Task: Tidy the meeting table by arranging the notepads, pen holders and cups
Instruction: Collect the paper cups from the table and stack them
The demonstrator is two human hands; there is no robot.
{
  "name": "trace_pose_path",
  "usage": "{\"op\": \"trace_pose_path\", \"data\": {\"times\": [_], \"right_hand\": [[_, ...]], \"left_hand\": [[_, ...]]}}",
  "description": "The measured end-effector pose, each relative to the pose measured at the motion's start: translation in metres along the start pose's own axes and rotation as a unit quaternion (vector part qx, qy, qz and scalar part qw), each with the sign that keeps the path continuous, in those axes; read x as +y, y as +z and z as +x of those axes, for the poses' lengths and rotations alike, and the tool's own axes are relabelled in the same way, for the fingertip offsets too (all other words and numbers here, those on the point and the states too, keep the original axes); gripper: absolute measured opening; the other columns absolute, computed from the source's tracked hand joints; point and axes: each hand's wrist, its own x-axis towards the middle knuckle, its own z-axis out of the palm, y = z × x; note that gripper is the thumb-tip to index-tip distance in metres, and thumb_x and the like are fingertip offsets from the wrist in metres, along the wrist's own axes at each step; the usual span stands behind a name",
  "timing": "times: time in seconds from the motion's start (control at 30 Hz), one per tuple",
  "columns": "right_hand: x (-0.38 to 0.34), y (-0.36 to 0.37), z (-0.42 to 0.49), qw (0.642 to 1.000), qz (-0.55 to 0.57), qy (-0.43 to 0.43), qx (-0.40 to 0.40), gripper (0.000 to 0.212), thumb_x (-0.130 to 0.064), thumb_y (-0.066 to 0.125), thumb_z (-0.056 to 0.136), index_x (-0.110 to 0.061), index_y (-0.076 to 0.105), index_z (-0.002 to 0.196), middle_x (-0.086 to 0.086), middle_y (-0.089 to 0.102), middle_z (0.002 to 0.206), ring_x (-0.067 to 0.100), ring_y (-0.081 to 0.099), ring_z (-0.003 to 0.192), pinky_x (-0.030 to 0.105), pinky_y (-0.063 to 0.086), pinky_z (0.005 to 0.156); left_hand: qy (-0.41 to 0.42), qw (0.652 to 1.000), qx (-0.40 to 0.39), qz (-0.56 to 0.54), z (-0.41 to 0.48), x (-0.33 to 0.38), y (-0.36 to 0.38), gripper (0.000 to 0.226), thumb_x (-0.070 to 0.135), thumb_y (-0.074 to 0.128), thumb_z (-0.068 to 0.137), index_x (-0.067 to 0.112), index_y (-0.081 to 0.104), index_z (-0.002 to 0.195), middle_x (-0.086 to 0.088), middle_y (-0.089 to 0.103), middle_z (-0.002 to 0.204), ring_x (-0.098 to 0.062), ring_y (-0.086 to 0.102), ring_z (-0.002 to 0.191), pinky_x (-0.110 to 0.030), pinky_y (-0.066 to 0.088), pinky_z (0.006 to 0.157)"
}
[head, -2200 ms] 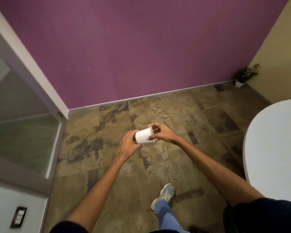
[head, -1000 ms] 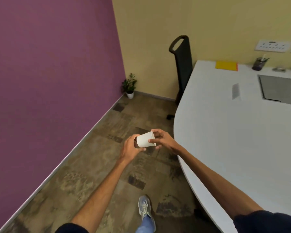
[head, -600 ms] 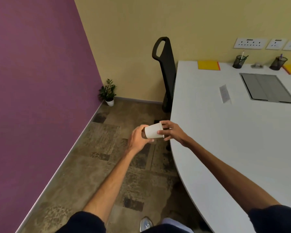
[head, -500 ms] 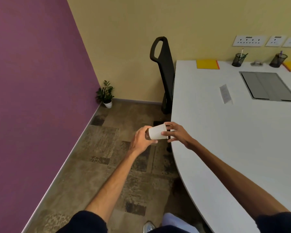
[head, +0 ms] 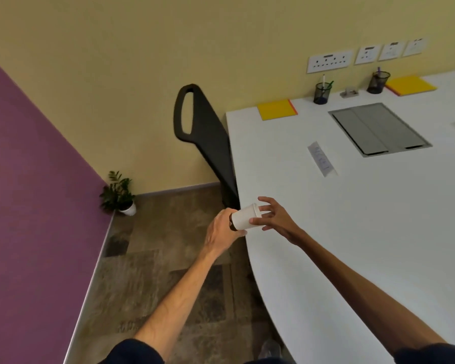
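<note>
a white paper cup point(head: 244, 219) is held on its side at the curved edge of the white table point(head: 352, 232) — its base gripped in the curled left hand point(head: 221, 232), the right hand point(head: 279, 219) spread wide at its mouth — with patterned floor point(head: 168, 271) open leftward to the purple wall point(head: 37, 206).

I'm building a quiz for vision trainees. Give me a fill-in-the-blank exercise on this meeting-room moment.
The left hand grips the white paper cup by its ____.
The white meeting table carries ____ black mesh pen holders.
Both flat square notepads are coloured ____.
The small green potted plant stands where the yellow wall meets the ____ wall.
Missing words: base; two; yellow; purple.
</note>
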Motion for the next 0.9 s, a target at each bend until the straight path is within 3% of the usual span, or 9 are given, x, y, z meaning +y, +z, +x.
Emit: {"op": "trace_pose_path", "data": {"times": [0.13, 0.27, 0.57, 0.63, 0.73, 0.9], "right_hand": [[-0.006, -0.039, 0.033, 0.999, -0.001, 0.005, 0.034, 0.069, -0.033, 0.087, 0.068, -0.027, 0.054, 0.127, 0.001, 0.059, 0.123, 0.021, 0.062, 0.104, 0.036, 0.061, 0.076], [0.000, -0.080, 0.047, 0.994, 0.021, 0.023, 0.102, 0.065, -0.028, 0.089, 0.065, -0.027, 0.059, 0.123, -0.003, 0.064, 0.113, 0.020, 0.065, 0.098, 0.039, 0.059, 0.072], [0.030, -0.156, 0.069, 0.960, 0.016, 0.084, 0.266, 0.064, -0.031, 0.089, 0.065, -0.028, 0.059, 0.121, -0.006, 0.063, 0.111, 0.018, 0.063, 0.096, 0.026, 0.056, 0.065], [0.036, -0.165, 0.076, 0.945, 0.006, 0.105, 0.310, 0.066, -0.035, 0.089, 0.064, -0.028, 0.058, 0.121, -0.007, 0.063, 0.112, 0.017, 0.063, 0.097, 0.023, 0.054, 0.068], [0.042, -0.177, 0.093, 0.917, -0.042, 0.131, 0.374, 0.071, -0.037, 0.090, 0.061, -0.027, 0.056, 0.122, -0.007, 0.061, 0.117, 0.017, 0.060, 0.101, 0.030, 0.054, 0.081], [0.042, -0.191, 0.115, 0.840, -0.147, 0.180, 0.491, 0.076, -0.034, 0.083, 0.063, -0.024, 0.049, 0.130, -0.002, 0.054, 0.125, 0.020, 0.054, 0.110, 0.038, 0.049, 0.087]], "left_hand": [[0.030, 0.999, -0.026, 0.001, 0.057, 0.025, 0.015, 0.054, 0.039, 0.084, 0.071, 0.024, 0.055, 0.114, 0.010, 0.057, 0.106, -0.010, 0.058, 0.094, -0.013, 0.047, 0.072], [0.064, 0.995, -0.074, -0.007, 0.106, 0.050, 0.041, 0.053, 0.041, 0.083, 0.071, 0.023, 0.055, 0.112, 0.008, 0.060, 0.105, -0.011, 0.060, 0.090, -0.023, 0.052, 0.071], [0.159, 0.962, -0.221, -0.013, 0.207, 0.093, 0.120, 0.054, 0.044, 0.079, 0.075, 0.022, 0.053, 0.117, 0.005, 0.061, 0.112, -0.016, 0.059, 0.093, -0.024, 0.047, 0.072], [0.180, 0.950, -0.255, -0.012, 0.230, 0.102, 0.132, 0.057, 0.042, 0.079, 0.076, 0.021, 0.051, 0.121, 0.003, 0.059, 0.117, -0.017, 0.059, 0.097, -0.026, 0.048, 0.075], [0.215, 0.930, -0.299, 0.004, 0.263, 0.110, 0.146, 0.068, 0.039, 0.079, 0.076, 0.021, 0.043, 0.131, 0.001, 0.055, 0.124, -0.018, 0.058, 0.106, -0.030, 0.049, 0.082], [0.233, 0.910, -0.342, 0.039, 0.301, 0.104, 0.169, 0.074, 0.039, 0.079, 0.077, 0.019, 0.039, 0.135, -0.003, 0.053, 0.126, -0.019, 0.055, 0.115, -0.031, 0.048, 0.090]]}}
